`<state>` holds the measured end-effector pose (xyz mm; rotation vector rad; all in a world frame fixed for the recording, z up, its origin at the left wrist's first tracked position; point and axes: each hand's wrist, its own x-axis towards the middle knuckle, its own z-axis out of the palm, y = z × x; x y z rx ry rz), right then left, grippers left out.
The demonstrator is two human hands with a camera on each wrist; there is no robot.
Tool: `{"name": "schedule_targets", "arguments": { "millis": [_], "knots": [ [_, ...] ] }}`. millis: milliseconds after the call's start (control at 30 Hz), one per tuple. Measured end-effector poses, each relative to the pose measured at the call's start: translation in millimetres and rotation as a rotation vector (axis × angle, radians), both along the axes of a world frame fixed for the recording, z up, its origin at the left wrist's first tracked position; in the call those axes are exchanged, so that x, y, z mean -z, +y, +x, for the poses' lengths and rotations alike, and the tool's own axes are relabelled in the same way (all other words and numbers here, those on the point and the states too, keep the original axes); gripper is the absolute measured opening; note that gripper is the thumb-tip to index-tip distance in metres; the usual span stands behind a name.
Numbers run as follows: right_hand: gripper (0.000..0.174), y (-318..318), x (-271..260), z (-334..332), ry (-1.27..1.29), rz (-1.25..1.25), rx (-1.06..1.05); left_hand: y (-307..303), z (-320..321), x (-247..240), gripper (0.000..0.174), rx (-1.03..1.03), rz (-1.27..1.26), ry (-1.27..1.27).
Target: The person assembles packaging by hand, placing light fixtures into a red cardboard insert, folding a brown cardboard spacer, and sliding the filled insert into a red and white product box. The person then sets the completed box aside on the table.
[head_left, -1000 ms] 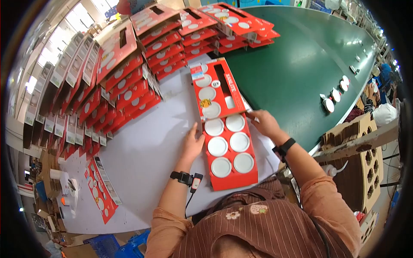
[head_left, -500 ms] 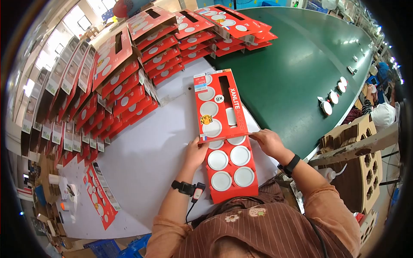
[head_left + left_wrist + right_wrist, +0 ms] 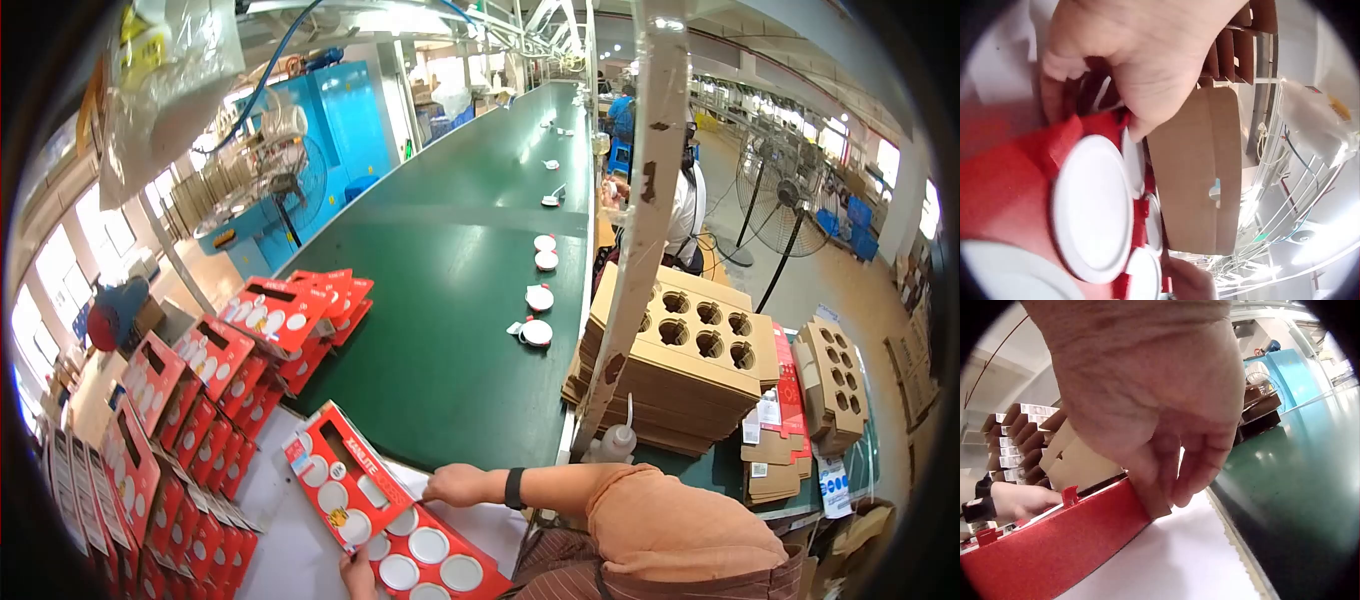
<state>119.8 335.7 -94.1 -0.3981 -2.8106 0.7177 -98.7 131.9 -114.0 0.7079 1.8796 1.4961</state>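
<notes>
A red cardboard box (image 3: pixel 440 560) holding white round lamps (image 3: pixel 429 545) lies on the white table at the bottom of the head view. Its printed lid (image 3: pixel 340 485) is raised and leans over the lamps. My right hand (image 3: pixel 455 485) pinches the lid's right edge; in the right wrist view the fingers (image 3: pixel 1179 469) are curled round the lid's brown corner above the red box side (image 3: pixel 1054 550). My left hand (image 3: pixel 355 573) grips the box's left edge, thumb and fingers (image 3: pixel 1129 62) on red cardboard next to a lamp (image 3: pixel 1091 206). The lid's brown inside (image 3: pixel 1194 169) faces that camera.
Stacks of red boxes (image 3: pixel 200 380) line the left. A green conveyor belt (image 3: pixel 450 250) carries white lamps (image 3: pixel 538 298) beyond the table. Brown card inserts with holes (image 3: pixel 690 340), a post (image 3: pixel 640 200) and a glue bottle (image 3: pixel 615 440) stand right. People and fans are farther along.
The head camera has swung up from the table to the belt. Both hands have brought the lid up and over the lamps, and they now sit at the frame's bottom.
</notes>
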Motion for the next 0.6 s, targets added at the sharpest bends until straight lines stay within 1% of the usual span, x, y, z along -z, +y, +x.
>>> {"name": "schedule_targets", "arguments": {
  "millis": [33,67,100,167,200,233,300,333,367,433,467,500,533,567,600],
  "knots": [
    [0.022,3,3,2,-0.011,-0.012,-0.007,-4,-1,-3,0.029,0.005,-0.113,0.034],
    [0.022,3,-2,3,-0.007,-0.028,-0.027,-9,-14,17,0.028,-0.011,-0.056,-0.048],
    [0.022,4,-5,6,-0.002,-0.026,-0.020,-7,-19,13,0.028,-0.004,-0.055,-0.042],
    [0.021,-1,-4,9,0.010,-0.055,-0.018,-22,-24,10,0.029,0.118,-0.320,0.134],
    [0.021,-2,-3,10,0.025,-0.065,-0.029,-23,-22,26,0.030,0.070,-0.124,0.366],
    [0.021,-1,-4,10,0.028,-0.067,-0.040,-27,-26,36,0.030,0.060,-0.128,0.368],
    [0.021,-4,-8,13,-0.064,-0.023,-0.046,-34,-27,38,0.030,0.024,-0.173,0.049],
    [0.023,-2,-2,14,0.005,-0.027,-0.060,-34,-28,41,0.030,0.006,-0.173,0.009],
    [0.023,-2,-7,13,0.004,-0.027,-0.064,-33,-33,43,0.030,0.002,-0.173,0.008],
    [0.023,2,-17,13,-0.119,-0.124,0.010,-35,-44,46,0.031,0.085,-0.156,-0.192],
    [0.024,5,-19,11,-0.149,-0.116,0.012,-38,-43,46,0.031,0.080,-0.156,-0.194],
    [0.024,6,-18,9,-0.149,-0.114,0.009,-38,-43,45,0.030,0.103,-0.207,-0.195],
    [0.025,8,-17,7,-0.176,-0.118,0.009,-37,-45,43,0.036,0.130,-0.258,-0.192],
    [0.026,9,-17,6,-0.202,-0.123,0.010,-35,-46,40,0.046,0.158,-0.309,-0.188],
    [0.026,8,-15,5,-0.199,-0.125,0.010,-36,-48,39,0.046,0.159,-0.311,-0.185]
  ]
}}
